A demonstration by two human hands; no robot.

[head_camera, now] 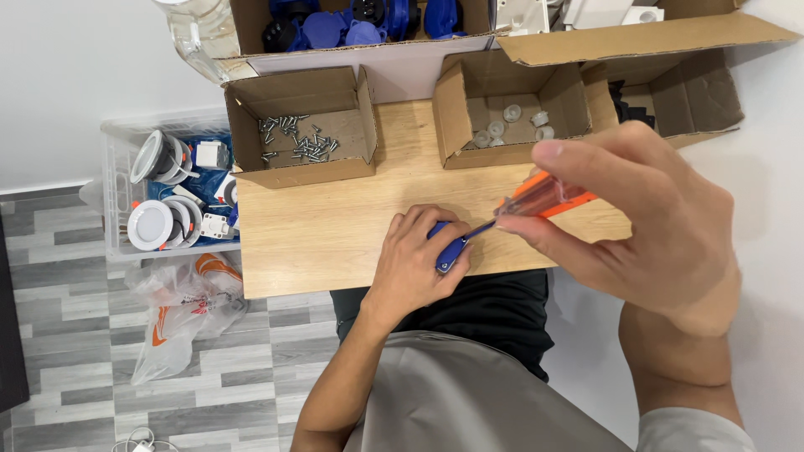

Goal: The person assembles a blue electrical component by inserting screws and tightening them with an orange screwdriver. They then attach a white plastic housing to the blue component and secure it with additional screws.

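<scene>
My left hand (pixel 416 258) grips a small blue plastic part (pixel 450 249) and presses it down near the front edge of the wooden table (pixel 327 222). My right hand (pixel 645 213) holds a screwdriver with a clear orange handle (pixel 544 194). Its thin shaft slants down to the left, and its tip meets the blue part between my left fingers. Most of the part is hidden under my fingers.
An open cardboard box of loose screws (pixel 300 138) stands at the back left, a box of small white pieces (pixel 511 125) at the back middle. Behind them is a larger carton of blue parts (pixel 352 23). Left of the table, a clear crate (pixel 172 188) holds round white fittings, with a plastic bag (pixel 188 305) on the floor.
</scene>
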